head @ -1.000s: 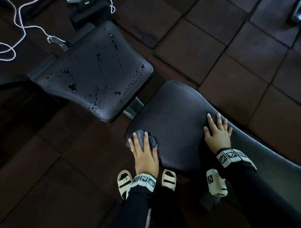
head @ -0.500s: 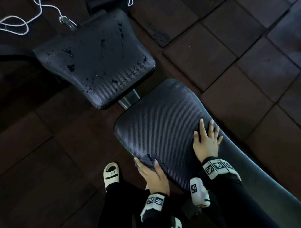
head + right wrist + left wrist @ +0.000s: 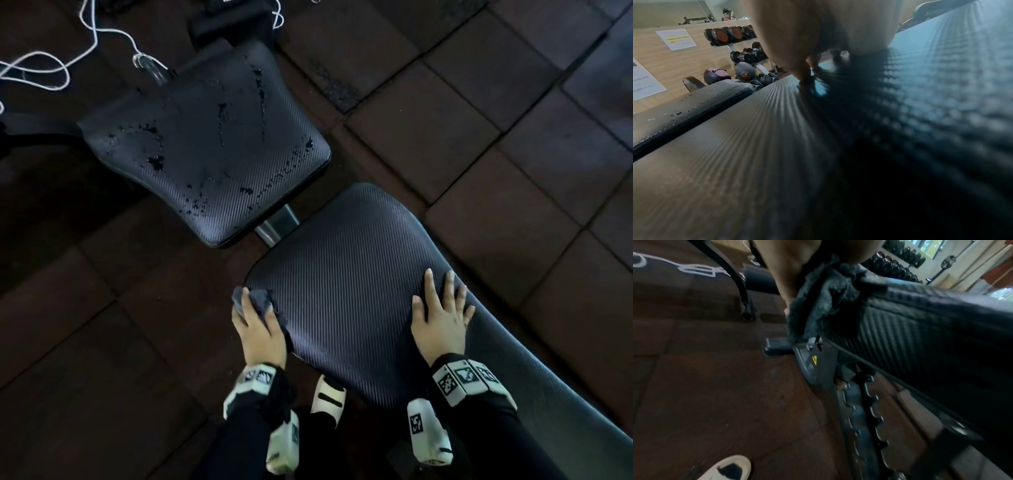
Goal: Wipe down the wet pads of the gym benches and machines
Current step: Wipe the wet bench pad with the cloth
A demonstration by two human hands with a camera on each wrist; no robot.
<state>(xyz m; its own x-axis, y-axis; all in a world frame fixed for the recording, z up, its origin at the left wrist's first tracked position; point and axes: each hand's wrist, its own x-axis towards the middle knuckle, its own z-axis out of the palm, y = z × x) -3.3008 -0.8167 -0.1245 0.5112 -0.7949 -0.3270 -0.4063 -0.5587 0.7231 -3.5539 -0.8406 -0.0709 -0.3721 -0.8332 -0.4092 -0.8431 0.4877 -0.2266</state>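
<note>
Left hand [image 3: 259, 334] grips a crumpled grey cloth [image 3: 257, 301] against the black ribbed bench pad [image 3: 346, 274] edge; right hand [image 3: 440, 317] lies flat, fingers spread. Wall notices unreadable.

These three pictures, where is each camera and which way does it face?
Head: on the person's head, looking down at both hands, the long pad and the wet pad.
Left wrist: beside the pad's edge; left hand grips the cloth.
Right wrist: low over the pad; right hand rests flat.
Shared: the long pad.
</note>
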